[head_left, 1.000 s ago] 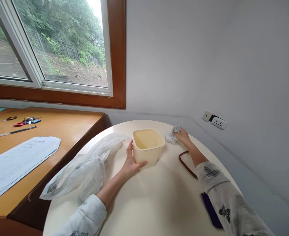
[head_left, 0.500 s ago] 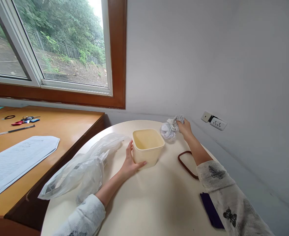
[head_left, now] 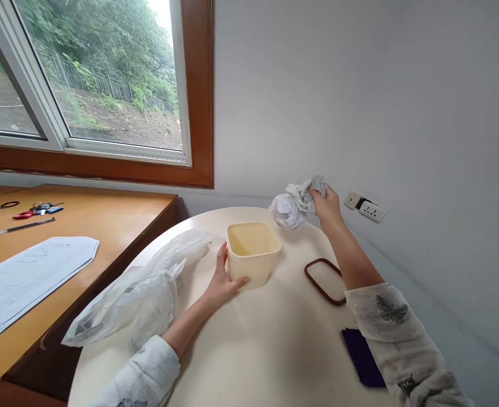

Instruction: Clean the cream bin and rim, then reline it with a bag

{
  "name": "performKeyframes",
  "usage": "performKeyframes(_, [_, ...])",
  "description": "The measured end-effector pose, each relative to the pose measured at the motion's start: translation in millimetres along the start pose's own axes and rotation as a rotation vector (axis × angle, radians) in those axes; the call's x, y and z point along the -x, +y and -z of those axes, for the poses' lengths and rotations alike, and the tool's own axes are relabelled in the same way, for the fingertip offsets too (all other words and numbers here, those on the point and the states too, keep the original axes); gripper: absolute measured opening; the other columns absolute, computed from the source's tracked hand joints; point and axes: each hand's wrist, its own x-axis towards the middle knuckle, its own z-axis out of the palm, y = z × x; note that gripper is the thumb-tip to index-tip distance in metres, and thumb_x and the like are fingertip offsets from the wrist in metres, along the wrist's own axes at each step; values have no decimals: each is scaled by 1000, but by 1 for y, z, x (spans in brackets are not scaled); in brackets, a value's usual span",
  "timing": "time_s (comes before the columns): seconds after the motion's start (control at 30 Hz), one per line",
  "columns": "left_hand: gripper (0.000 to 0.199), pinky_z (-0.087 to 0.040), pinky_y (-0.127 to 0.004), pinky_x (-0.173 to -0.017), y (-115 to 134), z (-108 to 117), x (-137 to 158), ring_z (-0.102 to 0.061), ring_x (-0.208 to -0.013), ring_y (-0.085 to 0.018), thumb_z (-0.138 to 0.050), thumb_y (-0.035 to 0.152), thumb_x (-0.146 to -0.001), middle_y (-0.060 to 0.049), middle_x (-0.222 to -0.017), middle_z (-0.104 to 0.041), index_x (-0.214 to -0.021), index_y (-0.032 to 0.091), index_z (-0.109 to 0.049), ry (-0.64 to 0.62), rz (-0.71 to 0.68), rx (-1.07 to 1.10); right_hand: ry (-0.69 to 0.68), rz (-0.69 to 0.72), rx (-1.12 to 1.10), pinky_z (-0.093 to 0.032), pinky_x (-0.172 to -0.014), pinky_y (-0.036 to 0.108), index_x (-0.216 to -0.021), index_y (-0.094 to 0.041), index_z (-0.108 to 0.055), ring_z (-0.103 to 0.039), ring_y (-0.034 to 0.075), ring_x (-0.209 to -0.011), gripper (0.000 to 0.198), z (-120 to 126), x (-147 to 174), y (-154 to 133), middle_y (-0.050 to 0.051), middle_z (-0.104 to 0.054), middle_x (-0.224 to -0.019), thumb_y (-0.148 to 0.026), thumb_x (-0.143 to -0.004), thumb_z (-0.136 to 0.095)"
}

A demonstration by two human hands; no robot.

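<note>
A cream plastic container (head_left: 256, 265) with an open top stands on the round table (head_left: 249, 350). Around its left side and front wraps my left hand (head_left: 222, 281), thumb across the near face. Up at the back right, my right hand (head_left: 328, 208) pinches a crumpled white plastic bag (head_left: 292, 206) by its end, and the bunched bag hangs above the tabletop. On the table below my right forearm lies a brown rounded frame-like ring (head_left: 325, 299), partly covered by the arm.
A large clear plastic bag (head_left: 147, 299) spreads over the table's left side. Partly under my right sleeve is a dark purple folded piece (head_left: 362, 356). The wooden desk (head_left: 117, 209) at left bears papers (head_left: 33, 277), a pen (head_left: 18, 227) and keys (head_left: 41, 209). A wall socket (head_left: 372, 211) is at right.
My right hand has risen with the crumpled white bag, lifting it off the tabletop. My left hand has stayed on the container. The view has shifted slightly.
</note>
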Motion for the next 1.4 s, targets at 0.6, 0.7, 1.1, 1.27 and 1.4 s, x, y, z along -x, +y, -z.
performKeyframes(0.6, [48,-23,-47,-107,33,2,18,-31,-128,-27,-56,27,-80,-10,-129,-37,-124,24,-38,300,-485,-322,-749,-299,39,-43,-57,28,-71,-19,-58,-54,17,-65,16,82,100,-39,2,-58,-70,-34,-69,-62])
performKeyframes(0.7, [24,-40,-41,-92,50,-8,29,-49,-104,-23,-53,18,-80,-8,-104,-50,-104,22,-50,251,-580,-388,-936,-302,0,-42,-60,28,-67,-20,-56,-53,17,-67,14,71,125,-36,0,-56,-69,-32,-72,-61])
performKeyframes(1.1, [32,-48,-31,-71,61,-40,52,-53,-88,-19,-62,21,-75,-9,-100,-52,-106,22,-52,-258,-475,-431,-779,-551,-282,-39,-60,22,-86,-21,-59,-50,12,-70,16,31,178,11,-1,-57,-79,-34,-75,-60])
performKeyframes(1.27, [21,-47,-29,-68,58,-40,50,-55,-85,-17,-58,17,-78,-8,-96,-53,-99,21,-56,-186,-490,-435,-797,-547,-407,-43,-70,25,-102,-22,-56,-54,15,-81,29,33,182,14,2,-59,-90,-38,-77,-59])
performKeyframes(1.4, [11,-41,-22,-52,56,-41,51,-53,-70,-13,-57,18,-80,-5,-86,-56,-91,19,-58,-127,-449,-424,-584,-353,-330,-44,-80,32,-112,-24,-49,-53,19,-99,33,33,190,22,7,-55,-106,-39,-83,-53])
